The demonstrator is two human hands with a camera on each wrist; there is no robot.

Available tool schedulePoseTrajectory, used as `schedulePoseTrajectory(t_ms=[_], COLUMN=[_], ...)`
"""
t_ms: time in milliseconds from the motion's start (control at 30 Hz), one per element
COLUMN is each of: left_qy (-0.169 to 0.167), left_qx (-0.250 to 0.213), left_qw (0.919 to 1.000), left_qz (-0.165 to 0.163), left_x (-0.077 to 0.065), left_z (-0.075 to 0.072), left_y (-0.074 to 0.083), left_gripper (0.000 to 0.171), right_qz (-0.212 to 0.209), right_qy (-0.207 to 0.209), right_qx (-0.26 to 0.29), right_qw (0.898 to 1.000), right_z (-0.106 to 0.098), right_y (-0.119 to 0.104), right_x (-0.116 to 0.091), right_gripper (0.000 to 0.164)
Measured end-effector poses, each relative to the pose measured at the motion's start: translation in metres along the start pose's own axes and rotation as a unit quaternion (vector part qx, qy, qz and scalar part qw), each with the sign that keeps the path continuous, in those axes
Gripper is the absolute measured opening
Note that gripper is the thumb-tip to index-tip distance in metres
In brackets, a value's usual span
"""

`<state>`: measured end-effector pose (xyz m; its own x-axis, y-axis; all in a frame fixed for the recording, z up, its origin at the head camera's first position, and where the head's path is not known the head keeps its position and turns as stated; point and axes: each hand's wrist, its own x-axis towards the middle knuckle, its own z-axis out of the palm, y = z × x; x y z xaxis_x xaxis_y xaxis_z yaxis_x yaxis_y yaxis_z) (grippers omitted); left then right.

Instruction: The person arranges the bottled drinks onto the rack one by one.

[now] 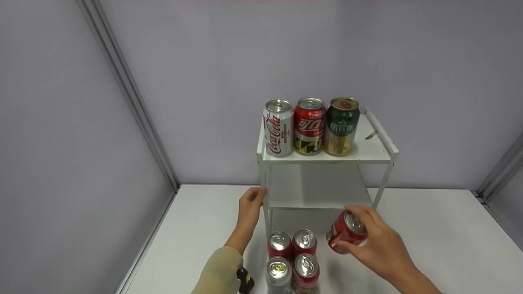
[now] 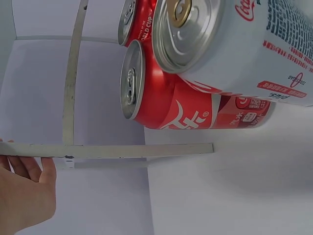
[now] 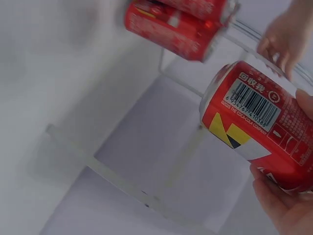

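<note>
My right hand (image 1: 382, 241) grips a red Coca-Cola can (image 1: 341, 232), tilted in the air before the shelf's lower part. Its barcode side shows in the right wrist view, between thumb and fingers. With curled fingers, my left hand (image 1: 250, 204) holds the left front post (image 2: 34, 150) of the white shelf rack (image 1: 327, 160). Left of the held can, several cans stand grouped on the table: a silver-white can (image 1: 279, 273) and red cans, such as the front red can (image 1: 306, 271).
On the top shelf a white Coca-Cola can (image 1: 279, 128), a red can (image 1: 310, 126) and a green-and-gold can (image 1: 342, 126) stand in a row along the front, towards the left. The middle shelf (image 1: 318, 185) lies below. Grey walls (image 1: 220, 81) enclose the white table (image 1: 433, 228).
</note>
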<state>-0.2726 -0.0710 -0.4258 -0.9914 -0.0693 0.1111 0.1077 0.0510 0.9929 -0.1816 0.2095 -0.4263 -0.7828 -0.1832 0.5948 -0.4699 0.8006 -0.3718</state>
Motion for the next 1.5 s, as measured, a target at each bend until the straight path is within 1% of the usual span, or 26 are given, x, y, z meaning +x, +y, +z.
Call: schedulePoseTrajectory(t_ms=[200, 333, 500, 633, 733, 867, 1000, 1067, 1200, 1300, 1500], left_qy=[0.006, 0.011, 0.013, 0.017, 0.015, 0.012, 0.010, 0.011, 0.015, 0.015, 0.015], left_qx=[-0.004, -0.005, -0.010, -0.009, -0.007, -0.013, -0.016, -0.011, 0.002, 0.001, -0.005], left_qw=[1.0000, 0.9999, 0.9998, 0.9997, 0.9997, 0.9997, 0.9996, 0.9997, 0.9997, 0.9998, 0.9996], left_qz=[0.005, 0.005, 0.010, 0.015, 0.017, 0.019, 0.021, 0.021, 0.019, 0.015, 0.023], left_x=[-0.001, -0.002, -0.002, -0.001, -0.001, -0.001, 0.000, 0.000, 0.000, -0.001, -0.001], left_z=[0.002, 0.003, 0.002, 0.001, 0.001, 0.001, 0.001, 0.001, 0.001, 0.001, 0.002], left_y=[0.002, 0.003, 0.001, 0.000, 0.000, 0.000, -0.002, -0.002, -0.001, -0.001, -0.001], left_gripper=[0.030, 0.030, 0.029, 0.026, 0.027, 0.030, 0.028, 0.027, 0.028, 0.027, 0.029], right_qz=[-0.005, -0.014, -0.033, -0.034, -0.030, -0.022, -0.020, -0.020, -0.015, -0.009, 0.019], right_qy=[0.019, 0.044, 0.074, 0.085, 0.089, 0.088, 0.086, 0.082, 0.065, 0.054, 0.026], right_qx=[-0.016, -0.032, -0.045, -0.042, -0.039, -0.035, -0.026, -0.024, -0.024, -0.027, -0.031], right_qw=[1.000, 0.998, 0.996, 0.995, 0.995, 0.995, 0.996, 0.996, 0.997, 0.998, 0.999], right_z=[-0.037, -0.058, -0.079, -0.092, -0.101, -0.111, -0.120, -0.123, -0.128, -0.130, -0.130], right_y=[-0.006, -0.008, -0.010, -0.013, -0.016, -0.019, -0.022, -0.022, -0.023, -0.022, -0.015], right_x=[0.020, 0.032, 0.046, 0.057, 0.064, 0.075, 0.088, 0.096, 0.112, 0.124, 0.148], right_gripper=[0.085, 0.083, 0.081, 0.081, 0.080, 0.079, 0.077, 0.077, 0.074, 0.072, 0.073])
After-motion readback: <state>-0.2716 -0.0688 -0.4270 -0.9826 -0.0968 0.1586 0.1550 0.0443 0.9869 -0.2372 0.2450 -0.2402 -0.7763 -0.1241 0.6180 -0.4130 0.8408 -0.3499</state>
